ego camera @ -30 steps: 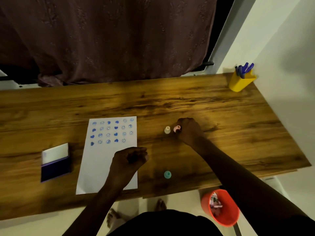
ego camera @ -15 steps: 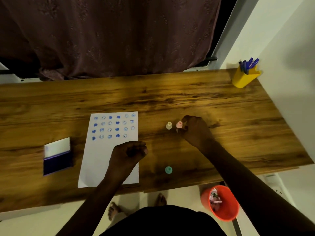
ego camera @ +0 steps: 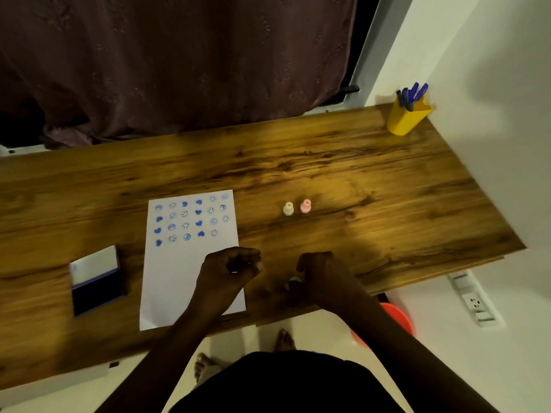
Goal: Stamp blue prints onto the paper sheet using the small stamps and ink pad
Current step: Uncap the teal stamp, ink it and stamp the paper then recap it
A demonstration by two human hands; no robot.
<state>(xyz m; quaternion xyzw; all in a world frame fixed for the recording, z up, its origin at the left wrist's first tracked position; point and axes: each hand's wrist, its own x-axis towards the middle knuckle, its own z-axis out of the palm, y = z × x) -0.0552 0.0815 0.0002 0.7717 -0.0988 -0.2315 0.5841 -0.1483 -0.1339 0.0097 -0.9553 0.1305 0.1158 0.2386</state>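
A white paper sheet [ego camera: 179, 278] lies on the wooden table [ego camera: 357, 180], with rows of blue smiley and heart prints on its upper half. The open blue ink pad [ego camera: 97, 289] sits to its left. A cream stamp [ego camera: 288, 208] and a pink stamp [ego camera: 305, 205] stand side by side, right of the sheet. My left hand [ego camera: 226, 269] is a loose fist over the sheet's right edge and holds nothing I can see. My right hand [ego camera: 322, 275] is near the table's front edge, its fingers closed around a teal stamp [ego camera: 294, 279] that is mostly hidden.
A yellow cup [ego camera: 407, 117] of blue pens stands at the far right corner by the wall. Below the table's front edge are a red bin [ego camera: 398, 318] and a power strip [ego camera: 472, 299]. A dark curtain hangs behind the table.
My right hand let go of the pink stamp beside the cream one and moved back toward me onto the teal stamp. My left hand stayed over the sheet.
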